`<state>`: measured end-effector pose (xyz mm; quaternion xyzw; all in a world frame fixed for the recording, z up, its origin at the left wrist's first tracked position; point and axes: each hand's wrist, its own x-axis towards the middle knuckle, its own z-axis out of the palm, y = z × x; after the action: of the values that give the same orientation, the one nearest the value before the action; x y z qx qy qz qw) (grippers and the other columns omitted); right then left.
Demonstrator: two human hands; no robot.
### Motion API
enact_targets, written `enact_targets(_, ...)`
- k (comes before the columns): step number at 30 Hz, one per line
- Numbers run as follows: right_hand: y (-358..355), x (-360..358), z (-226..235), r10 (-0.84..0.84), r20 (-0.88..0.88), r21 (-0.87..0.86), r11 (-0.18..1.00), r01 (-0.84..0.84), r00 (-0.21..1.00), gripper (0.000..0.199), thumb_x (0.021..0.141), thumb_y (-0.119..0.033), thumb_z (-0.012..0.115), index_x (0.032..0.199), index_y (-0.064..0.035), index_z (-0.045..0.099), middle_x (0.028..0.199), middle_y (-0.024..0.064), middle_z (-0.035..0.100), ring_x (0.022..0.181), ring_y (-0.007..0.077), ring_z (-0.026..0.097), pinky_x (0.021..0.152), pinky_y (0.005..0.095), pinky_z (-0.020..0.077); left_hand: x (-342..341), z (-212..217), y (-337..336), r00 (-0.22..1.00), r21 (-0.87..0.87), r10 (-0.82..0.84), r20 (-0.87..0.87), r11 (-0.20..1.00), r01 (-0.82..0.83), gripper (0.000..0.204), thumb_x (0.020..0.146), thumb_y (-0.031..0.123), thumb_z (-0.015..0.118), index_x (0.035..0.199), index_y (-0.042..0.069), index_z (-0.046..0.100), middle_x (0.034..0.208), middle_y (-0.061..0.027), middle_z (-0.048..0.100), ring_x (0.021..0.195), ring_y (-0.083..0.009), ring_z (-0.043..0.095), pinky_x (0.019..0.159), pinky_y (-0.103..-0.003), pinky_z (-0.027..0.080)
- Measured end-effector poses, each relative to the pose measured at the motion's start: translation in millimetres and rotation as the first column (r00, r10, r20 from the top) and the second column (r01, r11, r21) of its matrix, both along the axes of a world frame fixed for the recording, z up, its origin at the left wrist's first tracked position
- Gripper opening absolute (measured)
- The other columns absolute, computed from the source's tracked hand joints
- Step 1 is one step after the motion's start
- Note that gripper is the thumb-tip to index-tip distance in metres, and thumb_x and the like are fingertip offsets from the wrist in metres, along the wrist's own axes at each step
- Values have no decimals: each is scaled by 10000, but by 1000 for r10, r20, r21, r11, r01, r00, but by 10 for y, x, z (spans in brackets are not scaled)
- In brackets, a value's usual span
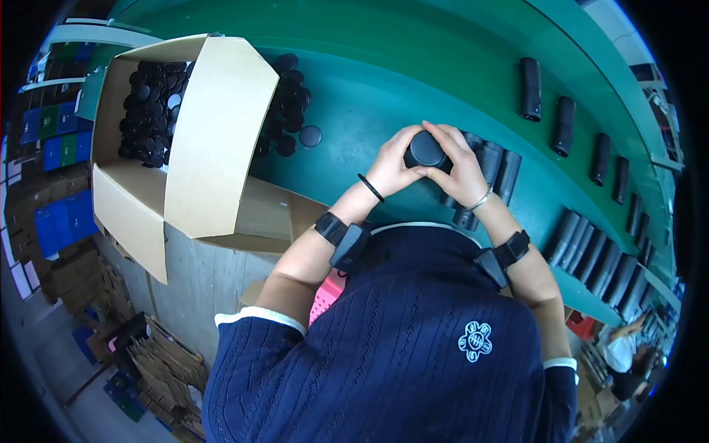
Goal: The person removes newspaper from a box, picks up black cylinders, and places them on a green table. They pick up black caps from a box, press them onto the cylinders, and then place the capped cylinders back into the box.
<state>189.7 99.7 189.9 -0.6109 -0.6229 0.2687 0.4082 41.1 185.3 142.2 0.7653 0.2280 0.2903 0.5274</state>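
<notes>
While hands [390,164] cup it, smooth round cap [427,148]

Navy knit top [391,354], short sleeves, lengthwise rows of small openwork pattern. White trim on left sleeve [247,362], right sleeve [559,395] and along far hem [417,224]. White-outlined flower emblem [475,340] on the right part, small mark in its centre. Left hand [391,164] bare, thin black band [371,187] at wrist; right hand [465,176] bare, thin silver bracelet [483,198] at wrist. Each forearm: black strap with dark boxy modules, left unit [350,247], right unit [492,267]. Cables can't be made out.
</notes>
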Motion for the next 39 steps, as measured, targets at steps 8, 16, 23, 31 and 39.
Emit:
enact_targets(8,132,41,48,-104,-92,-143,985,91,990,666,682,-115,761,1292,-73,498,1127,130,525,1109,279,525,894,334,449,80,73,201,998,-148,-22,-54,989,13,609,652,135,786,1159,34,464,1103,-142,580,1006,-304,601,842,-375,498)
enact_targets(16,-18,55,-35,68,56,37,997,-71,996,709,693,-134,772,1322,-39,459,1227,168,513,1138,325,510,955,374,438,-112,-20,68,998,81,-46,-45,995,50,752,650,161,815,1278,36,420,1178,-158,549,1121,-286,555,927,-365,460)
enact_targets(23,-17,-42,-52,12,67,37,999,-14,998,673,700,-130,755,1303,-39,469,1223,184,521,1134,342,524,941,383,445,-87,37,-35,999,65,22,-49,998,-18,684,661,160,777,1242,41,436,1195,-194,536,1106,-392,530,908,-426,466)
enact_targets(31,158,-45,-19,-92,-210,-151,987,61,973,624,706,-82,744,1272,-73,481,1144,94,480,1107,253,492,965,371,433,-33,32,198,988,-375,-11,154,924,69,571,680,148,763,1152,36,460,1139,-156,564,1037,-350,579,892,-395,471)
enact_targets(39,77,-11,17,40,-177,-96,994,-58,983,714,703,-106,764,1338,-69,442,1280,109,461,1221,260,445,1007,371,387,-122,97,8,997,94,-10,-82,995,18,736,698,196,765,1315,35,398,1265,-183,501,1154,-347,511,937,-385,443)
